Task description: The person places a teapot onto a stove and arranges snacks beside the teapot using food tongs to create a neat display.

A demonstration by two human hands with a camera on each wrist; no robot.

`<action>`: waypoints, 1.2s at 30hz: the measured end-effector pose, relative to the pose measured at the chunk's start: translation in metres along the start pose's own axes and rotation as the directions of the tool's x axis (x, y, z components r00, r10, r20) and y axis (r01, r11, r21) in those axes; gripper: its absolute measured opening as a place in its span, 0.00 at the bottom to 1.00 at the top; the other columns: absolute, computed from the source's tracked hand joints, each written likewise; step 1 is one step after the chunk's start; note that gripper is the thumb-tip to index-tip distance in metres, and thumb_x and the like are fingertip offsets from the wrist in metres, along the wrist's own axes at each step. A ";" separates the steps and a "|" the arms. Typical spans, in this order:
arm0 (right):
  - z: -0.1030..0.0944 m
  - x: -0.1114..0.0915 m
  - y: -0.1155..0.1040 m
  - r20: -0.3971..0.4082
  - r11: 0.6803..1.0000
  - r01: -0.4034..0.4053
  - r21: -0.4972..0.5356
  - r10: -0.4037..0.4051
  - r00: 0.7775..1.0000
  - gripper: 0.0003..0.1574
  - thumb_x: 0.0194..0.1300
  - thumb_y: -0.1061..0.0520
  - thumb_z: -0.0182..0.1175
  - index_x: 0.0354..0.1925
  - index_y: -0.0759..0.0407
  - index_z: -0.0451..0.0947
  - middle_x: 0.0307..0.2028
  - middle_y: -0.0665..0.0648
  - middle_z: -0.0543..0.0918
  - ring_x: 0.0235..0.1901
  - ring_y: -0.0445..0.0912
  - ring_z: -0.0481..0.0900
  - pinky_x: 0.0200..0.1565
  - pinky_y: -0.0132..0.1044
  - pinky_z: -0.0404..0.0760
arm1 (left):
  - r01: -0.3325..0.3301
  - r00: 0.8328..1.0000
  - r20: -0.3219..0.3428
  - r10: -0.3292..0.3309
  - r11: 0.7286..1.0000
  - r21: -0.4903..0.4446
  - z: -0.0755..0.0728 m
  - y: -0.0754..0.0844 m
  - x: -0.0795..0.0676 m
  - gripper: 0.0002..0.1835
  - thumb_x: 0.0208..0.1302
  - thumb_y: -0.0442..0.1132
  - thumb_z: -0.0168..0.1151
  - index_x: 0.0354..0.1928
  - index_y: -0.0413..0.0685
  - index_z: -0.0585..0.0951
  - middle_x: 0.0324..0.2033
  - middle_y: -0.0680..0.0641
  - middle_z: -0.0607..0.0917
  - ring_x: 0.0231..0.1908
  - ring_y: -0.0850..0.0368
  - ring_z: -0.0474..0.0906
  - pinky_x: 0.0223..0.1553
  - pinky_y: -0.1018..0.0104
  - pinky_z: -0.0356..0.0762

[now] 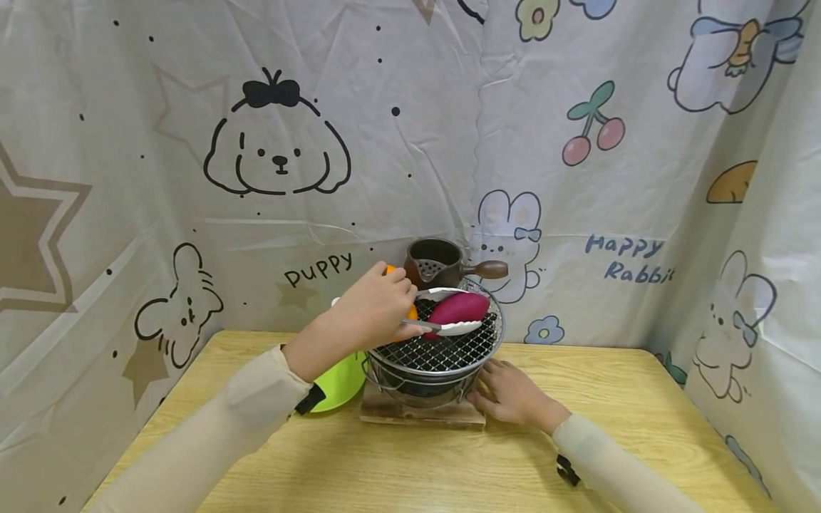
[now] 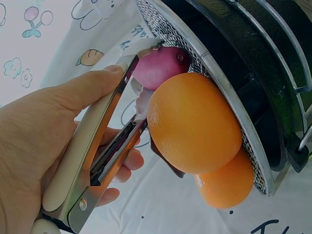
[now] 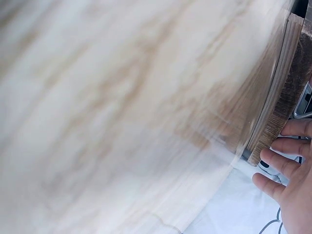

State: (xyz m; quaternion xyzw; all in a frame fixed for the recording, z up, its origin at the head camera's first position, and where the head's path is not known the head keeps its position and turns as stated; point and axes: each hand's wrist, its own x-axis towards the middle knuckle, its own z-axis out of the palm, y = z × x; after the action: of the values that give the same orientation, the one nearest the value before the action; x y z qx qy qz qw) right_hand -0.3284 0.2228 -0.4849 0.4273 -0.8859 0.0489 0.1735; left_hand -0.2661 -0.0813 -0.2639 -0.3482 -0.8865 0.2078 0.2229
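My left hand [image 1: 372,306] grips metal tongs [image 2: 85,151] with pale handles, thumb on one arm and fingers under the other. The tongs' scalloped tips lie on either side of a magenta sweet potato [image 1: 463,308] over the black wire mesh [image 1: 442,358] of a round tabletop grill. Two oranges, a nearer one [image 2: 195,122] and one partly behind it [image 2: 226,183], sit on the mesh near the left hand, mostly hidden by it in the head view. Low at the grill's right side, my right hand [image 1: 513,395] has its fingers extended, fingertips at the wooden base board [image 3: 280,97].
Behind the grill stands a brown spouted pot [image 1: 436,251] with a side handle. A bright green round item [image 1: 345,381] lies on the table left of the grill, partly under the left forearm. Printed cloth [image 1: 398,164] hangs behind the wooden table [image 1: 308,456].
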 end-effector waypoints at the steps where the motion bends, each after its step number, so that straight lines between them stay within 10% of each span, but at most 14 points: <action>1: 0.000 0.000 0.000 0.001 1.000 -0.002 0.002 0.002 1.000 0.26 0.71 0.44 0.58 0.58 0.58 0.80 0.57 0.58 0.83 0.60 0.56 0.80 0.62 0.53 0.78 | 0.001 1.000 0.005 -0.001 1.000 -0.001 0.000 0.000 0.000 0.31 0.67 0.67 0.59 0.48 0.44 0.85 0.42 0.50 0.86 0.43 0.53 0.75 0.51 0.55 0.74; 36: 0.003 -0.001 0.001 -0.025 1.000 -0.003 0.007 0.003 1.000 0.23 0.70 0.44 0.59 0.56 0.55 0.81 0.54 0.57 0.84 0.58 0.55 0.80 0.60 0.52 0.79 | 0.009 1.000 0.009 -0.009 1.000 -0.005 0.004 0.002 -0.001 0.33 0.67 0.67 0.59 0.49 0.42 0.84 0.43 0.48 0.87 0.46 0.51 0.77 0.53 0.55 0.74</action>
State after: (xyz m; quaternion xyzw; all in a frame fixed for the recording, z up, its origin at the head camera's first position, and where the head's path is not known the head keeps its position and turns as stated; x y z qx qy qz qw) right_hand -0.3297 0.2234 -0.4875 0.4258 -0.8843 0.0576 0.1829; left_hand -0.2669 -0.0817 -0.2683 -0.3439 -0.8896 0.2061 0.2188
